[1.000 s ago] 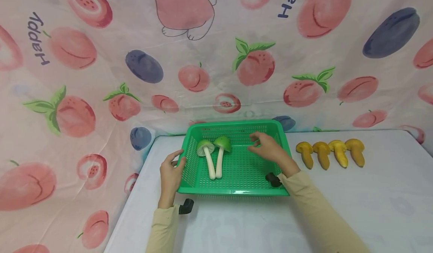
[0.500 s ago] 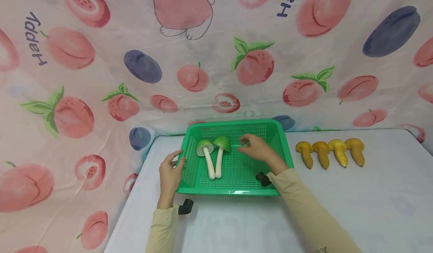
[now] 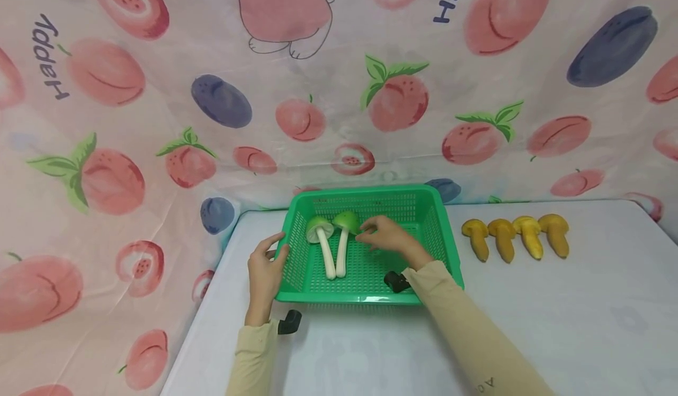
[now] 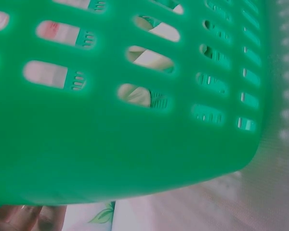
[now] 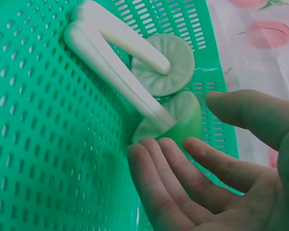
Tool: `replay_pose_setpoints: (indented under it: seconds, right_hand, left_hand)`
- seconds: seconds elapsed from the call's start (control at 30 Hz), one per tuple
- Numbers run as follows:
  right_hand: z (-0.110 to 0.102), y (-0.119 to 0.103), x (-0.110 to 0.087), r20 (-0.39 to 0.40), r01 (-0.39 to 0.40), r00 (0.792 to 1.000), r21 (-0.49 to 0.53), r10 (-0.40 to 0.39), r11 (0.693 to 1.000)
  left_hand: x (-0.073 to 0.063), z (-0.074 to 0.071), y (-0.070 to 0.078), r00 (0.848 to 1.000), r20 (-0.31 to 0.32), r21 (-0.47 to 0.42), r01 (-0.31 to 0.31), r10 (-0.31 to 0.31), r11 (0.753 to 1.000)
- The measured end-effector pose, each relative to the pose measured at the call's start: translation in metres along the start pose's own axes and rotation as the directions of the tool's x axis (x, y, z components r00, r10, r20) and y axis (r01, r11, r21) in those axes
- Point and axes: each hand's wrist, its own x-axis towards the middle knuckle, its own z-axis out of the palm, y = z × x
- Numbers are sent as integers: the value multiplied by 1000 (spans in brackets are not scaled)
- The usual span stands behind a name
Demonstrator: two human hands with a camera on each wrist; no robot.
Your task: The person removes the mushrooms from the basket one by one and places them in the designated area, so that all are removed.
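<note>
In the lower middle of the head view, we see a green basket (image 3: 349, 298) with two green-capped mushrooms (image 3: 325, 249) lying side by side in its left half. At its left rim is our left hand (image 3: 265, 272), thumb and forefinger spread; we cannot tell whether they pinch the rim. Our right hand (image 3: 389, 235) hangs inside, just beside the right cap, thumb well apart from the loosely bent fingers, which hold nothing. Right of centre, four yellow-brown mushrooms (image 3: 505, 242) lie in a row on the white table (image 3: 609, 302).
</note>
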Motion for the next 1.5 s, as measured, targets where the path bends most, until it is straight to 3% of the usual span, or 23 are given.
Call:
replay_pose_setpoints:
  seconds: [0.27, 0.67, 1.2, 1.5]
  right_hand:
    - [11, -5, 2, 17, -108, 994, 77, 107, 991]
    - [20, -1, 11, 127, -164, 981, 140, 147, 977]
    - [29, -3, 23, 134, -214, 973, 197, 190, 957]
    - [30, -6, 19, 113, -230, 971, 235, 208, 944]
  left_hand:
    - [0, 0, 1, 1000, 1, 20, -8, 8, 1000]
    - [0, 1, -1, 1000, 4, 29, 2, -2, 1000]
    - [0, 0, 2, 1000, 18, 4, 18, -18, 1000]
    - [0, -1, 0, 1000, 20, 12, 10, -10, 1000]
